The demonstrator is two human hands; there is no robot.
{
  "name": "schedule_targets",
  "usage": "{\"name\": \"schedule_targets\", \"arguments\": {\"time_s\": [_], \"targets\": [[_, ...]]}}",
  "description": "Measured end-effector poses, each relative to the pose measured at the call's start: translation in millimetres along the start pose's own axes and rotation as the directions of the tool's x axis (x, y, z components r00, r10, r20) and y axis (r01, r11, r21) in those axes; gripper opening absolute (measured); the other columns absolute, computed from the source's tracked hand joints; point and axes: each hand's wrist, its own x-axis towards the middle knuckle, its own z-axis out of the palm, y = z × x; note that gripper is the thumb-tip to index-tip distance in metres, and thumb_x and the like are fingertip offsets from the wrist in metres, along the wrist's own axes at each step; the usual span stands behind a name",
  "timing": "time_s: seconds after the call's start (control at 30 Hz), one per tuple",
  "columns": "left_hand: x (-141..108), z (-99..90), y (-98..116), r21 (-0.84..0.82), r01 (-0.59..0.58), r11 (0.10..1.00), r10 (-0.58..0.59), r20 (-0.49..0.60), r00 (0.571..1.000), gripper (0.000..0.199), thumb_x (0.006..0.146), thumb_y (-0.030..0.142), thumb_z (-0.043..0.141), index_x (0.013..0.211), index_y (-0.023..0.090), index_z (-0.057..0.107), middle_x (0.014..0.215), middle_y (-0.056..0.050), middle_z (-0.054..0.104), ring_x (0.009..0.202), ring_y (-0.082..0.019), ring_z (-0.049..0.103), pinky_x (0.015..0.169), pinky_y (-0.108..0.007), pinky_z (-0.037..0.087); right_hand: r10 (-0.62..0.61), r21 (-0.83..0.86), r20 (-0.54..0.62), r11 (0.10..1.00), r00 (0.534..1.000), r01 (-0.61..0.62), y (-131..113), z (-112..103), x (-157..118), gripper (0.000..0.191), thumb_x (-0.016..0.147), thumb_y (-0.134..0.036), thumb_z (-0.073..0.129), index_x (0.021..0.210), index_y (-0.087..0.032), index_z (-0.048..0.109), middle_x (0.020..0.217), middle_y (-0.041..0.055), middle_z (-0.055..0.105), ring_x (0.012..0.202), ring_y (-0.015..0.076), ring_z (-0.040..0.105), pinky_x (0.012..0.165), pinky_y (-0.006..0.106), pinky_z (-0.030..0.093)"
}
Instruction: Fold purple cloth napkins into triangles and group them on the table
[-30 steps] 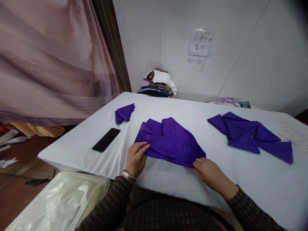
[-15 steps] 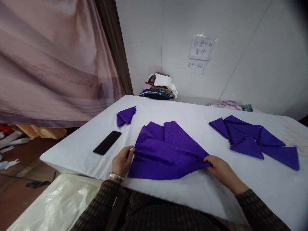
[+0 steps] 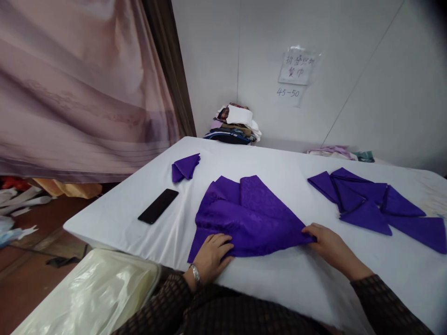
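A purple cloth napkin (image 3: 244, 218) with a faint woven pattern lies partly folded on the white-covered table (image 3: 279, 288) in front of me. My left hand (image 3: 211, 256) rests on its near left edge, fingers stretched out over the fabric. At the napkin's right corner, my right hand (image 3: 326, 242) pinches the cloth between thumb and fingers. To the left lies a small folded purple napkin (image 3: 186, 167). Several folded purple napkins (image 3: 366, 221) overlap on the right side of the table.
A black phone (image 3: 158, 206) lies left of the napkin. Stacked clothes (image 3: 233, 125) stand behind the table's far edge, with more cloth (image 3: 335, 152) farther right. A plastic-covered surface (image 3: 91, 293) is at lower left. A pink curtain (image 3: 87, 93) hangs on the left.
My left hand has moved from the napkin's left edge down and right onto its near edge, fingers now laid on it. My right hand keeps its pinch on the corner.
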Motion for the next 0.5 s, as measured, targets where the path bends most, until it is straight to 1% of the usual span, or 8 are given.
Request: {"name": "schedule_targets", "arguments": {"time_s": [0.07, 0.1, 0.17, 0.23, 0.27, 0.33, 0.43, 0.5], "targets": [[0.1, 2.4, -7.2, 0.031, -0.006, 1.000, 0.008, -0.077, 0.997, 0.038, 0.088, 0.031, 0.024, 0.100, 0.029, 0.060, 0.091, 0.011, 0.054, 0.088, -0.013, 0.065, 0.072, -0.036, 0.044, -0.006, -0.006, -0.006, 1.000, 1.000, 0.006, 7.5, 3.5, -1.7, 0.033, 0.065, -0.012, 0.048, 0.089, -0.025, 0.067, 0.084, 0.0047, 0.066, 0.084, 0.0210, 0.062, 0.077, 0.031, 0.045], [0.2, 2.0, -10.8, 0.041, 0.013, 0.999, -0.008, -0.116, 0.993, 0.036, 0.088, 0.029, 0.026, 0.100, 0.030, 0.060, 0.089, 0.011, 0.055, 0.084, -0.012, 0.066, 0.069, -0.034, 0.046, -0.007, 0.010, -0.020, 1.000, 1.000, 0.008, 9.9, 5.2, -3.1, 0.030, 0.066, -0.012, 0.050, 0.087, -0.026, 0.067, 0.083, 0.0040, 0.066, 0.084, 0.0208, 0.062, 0.076, 0.031, 0.045], [-0.1, -2.7, -17.0, 0.035, 0.083, 0.996, -0.076, -0.174, 0.982, 0.029, 0.087, 0.030, 0.034, 0.103, 0.034, 0.058, 0.087, 0.011, 0.059, 0.075, -0.012, 0.067, 0.063, -0.030, 0.051, -0.001, 0.072, -0.042, 0.997, 0.999, 0.004, 11.0, 7.6, -7.0, 0.019, 0.071, -0.018, 0.052, 0.081, -0.025, 0.066, 0.081, 0.0030, 0.064, 0.080, 0.0202, 0.061, 0.073, 0.030, 0.045], [-1.1, -12.3, -21.1, 0.002, 0.146, 0.989, -0.144, -0.186, 0.972, 0.024, 0.087, 0.031, 0.043, 0.106, 0.036, 0.057, 0.087, 0.011, 0.064, 0.071, -0.014, 0.068, 0.059, -0.028, 0.054, 0.009, 0.156, -0.033, 0.988, 0.999, -0.003, 7.4, 7.8, -11.6, 0.012, 0.077, -0.026, 0.051, 0.075, -0.023, 0.063, 0.077, 0.0024, 0.063, 0.076, 0.0200, 0.060, 0.069, 0.029, 0.045], [-1.7, -18.1, -22.3, -0.017, 0.166, 0.986, -0.166, -0.171, 0.971, 0.023, 0.087, 0.033, 0.046, 0.108, 0.036, 0.056, 0.087, 0.010, 0.066, 0.071, -0.015, 0.068, 0.060, -0.028, 0.055, 0.018, 0.200, -0.015, 0.980, 1.000, -0.014, 4.5, 7.0, -13.7, 0.015, 0.079, -0.029, 0.050, 0.073, -0.023, 0.062, 0.075, 0.0019, 0.063, 0.074, 0.0201, 0.060, 0.067, 0.029, 0.045], [-3.0, -29.9, -23.7, -0.059, 0.157, 0.986, -0.161, -0.087, 0.983, 0.024, 0.085, 0.040, 0.054, 0.109, 0.036, 0.055, 0.087, 0.007, 0.069, 0.072, -0.017, 0.069, 0.061, -0.029, 0.056, 0.041, 0.285, 0.035, 0.957, 0.999, -0.049, -0.8, 4.3, -16.3, 0.018, 0.081, -0.032, 0.049, 0.074, -0.022, 0.062, 0.073, 0.0008, 0.064, 0.073, 0.0206, 0.059, 0.066, 0.029, 0.045], [-2.1, -42.8, -28.0, -0.104, 0.073, 0.992, -0.065, 0.076, 0.995, 0.039, 0.077, 0.049, 0.063, 0.111, 0.031, 0.055, 0.088, 0.002, 0.071, 0.071, -0.019, 0.069, 0.060, -0.030, 0.055, 0.090, 0.367, 0.065, 0.924, 0.994, -0.107, -1.3, 0.9, -13.6, 0.019, 0.081, -0.032, 0.050, 0.078, -0.022, 0.065, 0.075, 0.0006, 0.067, 0.075, 0.0215, 0.060, 0.068, 0.029, 0.045], [3.0, -48.2, -36.8, -0.083, 0.024, 0.996, -0.012, 0.139, 0.990, 0.033, 0.078, 0.046, 0.063, 0.105, 0.028, 0.059, 0.084, 0.001, 0.071, 0.068, -0.018, 0.068, 0.057, -0.028, 0.053, 0.106, 0.396, 0.039, 0.911, 0.994, -0.113, 3.6, 0.3, -6.1, 0.019, 0.080, -0.031, 0.051, 0.080, -0.021, 0.066, 0.077, 0.0013, 0.068, 0.075, 0.0214, 0.060, 0.068, 0.028, 0.045]]}}
